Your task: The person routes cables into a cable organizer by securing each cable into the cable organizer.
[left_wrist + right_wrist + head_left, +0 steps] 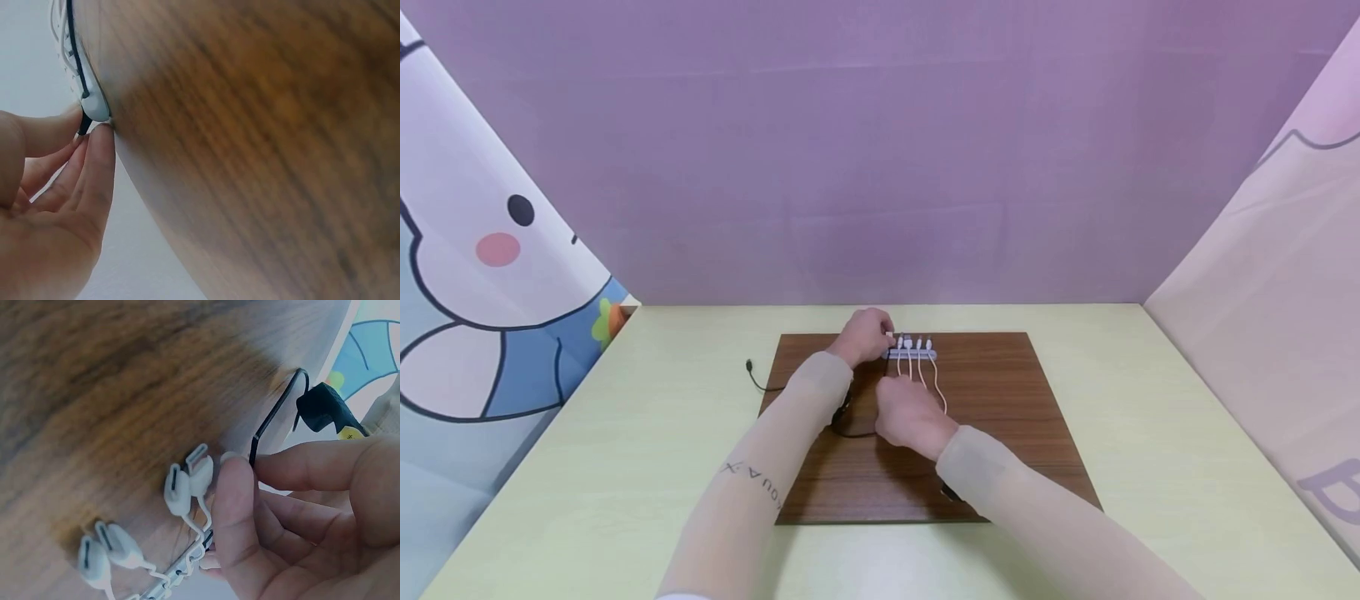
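Observation:
A pale cable holder (912,355) lies near the far edge of a brown wood-grain board (985,417), with several white cables (937,383) held side by side in it. At its left end my left hand (861,336) pinches the black plug (85,124) of a black cable (275,415), right beside the holder's rounded end (97,106). Nearer to me, my right hand (913,412) pinches the same cable between thumb and index finger. Beside that hand, several white plugs (178,490) hang on their cables in the right wrist view.
The board lies on a pale yellow table (625,433). Left of the board, the other black cable end (748,365) rests on the table. A purple backdrop (880,167) rises behind, with printed cloths (460,317) at the sides.

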Demonstrator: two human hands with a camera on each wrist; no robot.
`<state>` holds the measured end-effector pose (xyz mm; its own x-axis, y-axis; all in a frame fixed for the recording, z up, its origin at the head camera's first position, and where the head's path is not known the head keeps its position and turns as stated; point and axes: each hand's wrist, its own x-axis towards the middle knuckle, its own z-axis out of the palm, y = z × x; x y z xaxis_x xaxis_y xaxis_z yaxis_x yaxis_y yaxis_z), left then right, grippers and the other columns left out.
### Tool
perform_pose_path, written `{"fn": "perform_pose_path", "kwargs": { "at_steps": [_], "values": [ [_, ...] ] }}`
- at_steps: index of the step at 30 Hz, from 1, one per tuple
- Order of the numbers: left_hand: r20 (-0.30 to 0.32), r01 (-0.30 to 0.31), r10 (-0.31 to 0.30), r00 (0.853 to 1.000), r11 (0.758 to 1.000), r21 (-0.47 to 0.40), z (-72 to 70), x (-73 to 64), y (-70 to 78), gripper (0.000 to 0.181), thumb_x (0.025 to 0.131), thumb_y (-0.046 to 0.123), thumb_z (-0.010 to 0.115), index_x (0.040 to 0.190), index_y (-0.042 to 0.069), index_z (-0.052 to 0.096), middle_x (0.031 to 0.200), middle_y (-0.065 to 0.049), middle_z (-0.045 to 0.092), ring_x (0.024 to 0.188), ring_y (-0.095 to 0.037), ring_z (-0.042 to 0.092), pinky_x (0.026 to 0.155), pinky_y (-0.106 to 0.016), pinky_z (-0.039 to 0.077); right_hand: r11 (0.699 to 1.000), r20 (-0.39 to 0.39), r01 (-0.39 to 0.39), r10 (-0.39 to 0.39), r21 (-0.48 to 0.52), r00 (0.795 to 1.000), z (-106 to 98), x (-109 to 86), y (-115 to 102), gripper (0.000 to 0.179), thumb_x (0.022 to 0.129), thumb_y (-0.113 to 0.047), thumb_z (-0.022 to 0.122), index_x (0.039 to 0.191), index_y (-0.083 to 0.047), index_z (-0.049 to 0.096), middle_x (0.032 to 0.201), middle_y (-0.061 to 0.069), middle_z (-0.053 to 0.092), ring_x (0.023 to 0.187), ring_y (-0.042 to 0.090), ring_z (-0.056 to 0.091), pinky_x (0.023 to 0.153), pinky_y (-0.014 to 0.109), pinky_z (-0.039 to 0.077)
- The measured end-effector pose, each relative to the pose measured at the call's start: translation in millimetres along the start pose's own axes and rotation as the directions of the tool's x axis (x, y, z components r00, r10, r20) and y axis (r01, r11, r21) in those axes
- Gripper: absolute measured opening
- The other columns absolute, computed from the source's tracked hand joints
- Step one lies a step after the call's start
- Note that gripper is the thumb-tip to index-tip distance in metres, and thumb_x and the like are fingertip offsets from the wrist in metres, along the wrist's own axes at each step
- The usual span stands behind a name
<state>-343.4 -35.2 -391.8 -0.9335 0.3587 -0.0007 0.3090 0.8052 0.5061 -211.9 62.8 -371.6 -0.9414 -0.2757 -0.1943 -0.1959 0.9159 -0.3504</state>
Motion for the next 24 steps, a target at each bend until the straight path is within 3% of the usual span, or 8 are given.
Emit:
{"fn": "perform_pose_path", "kwargs": {
  "at_steps": [7, 15, 20, 24],
  "values": [
    [0.034, 0.02, -0.02, 0.999, 1.0, -0.015, -0.3, -2.3, -0.8, 0.03, 0.104, 0.014, 0.057, 0.129, 0.001, 0.066, 0.129, -0.015, 0.066, 0.117, -0.029, 0.063, 0.099, -0.042, 0.051, 0.995, -0.02, 0.07, -0.068, 0.078, 0.997, -2.0, -1.0, 5.8, 0.024, 0.088, 0.005, 0.06, 0.068, -0.007, 0.058, 0.059, 0.003, 0.051, 0.047, 0.013, 0.048, 0.044, 0.026, 0.039],
    [0.018, 0.023, -0.022, 1.0, 0.999, -0.04, -7.7, -13.3, -0.7, 0.036, 0.104, 0.016, 0.055, 0.136, 0.0, 0.06, 0.125, -0.015, 0.066, 0.107, -0.027, 0.065, 0.092, -0.041, 0.053, 0.987, -0.087, 0.088, -0.076, 0.133, 0.993, -13.0, -5.2, 23.8, 0.027, 0.096, -0.004, 0.057, 0.069, -0.009, 0.059, 0.057, 0.004, 0.057, 0.043, 0.013, 0.055, 0.041, 0.027, 0.046],
    [-0.031, -0.008, 0.006, 0.999, 0.998, -0.063, -18.5, -24.4, 0.8, 0.035, 0.103, 0.017, 0.058, 0.133, 0.0, 0.061, 0.121, -0.015, 0.067, 0.107, -0.028, 0.064, 0.092, -0.042, 0.053, 0.989, -0.175, 0.064, -0.04, 0.137, 0.984, -25.1, -5.9, 41.3, 0.016, 0.096, -0.007, 0.058, 0.089, -0.005, 0.073, 0.068, 0.002, 0.061, 0.052, 0.014, 0.056, 0.049, 0.029, 0.047],
    [-0.077, -0.033, 0.027, 0.997, 0.996, -0.078, -25.1, -36.8, -0.6, 0.034, 0.103, 0.018, 0.059, 0.131, 0.0, 0.063, 0.122, -0.016, 0.066, 0.11, -0.029, 0.063, 0.094, -0.045, 0.053, 0.986, -0.227, 0.05, -0.013, 0.156, 0.974, -32.7, -6.1, 56.2, 0.019, 0.097, -0.01, 0.061, 0.107, -0.001, 0.074, 0.074, 0.003, 0.065, 0.054, 0.015, 0.056, 0.05, 0.029, 0.047]
  ]
}}
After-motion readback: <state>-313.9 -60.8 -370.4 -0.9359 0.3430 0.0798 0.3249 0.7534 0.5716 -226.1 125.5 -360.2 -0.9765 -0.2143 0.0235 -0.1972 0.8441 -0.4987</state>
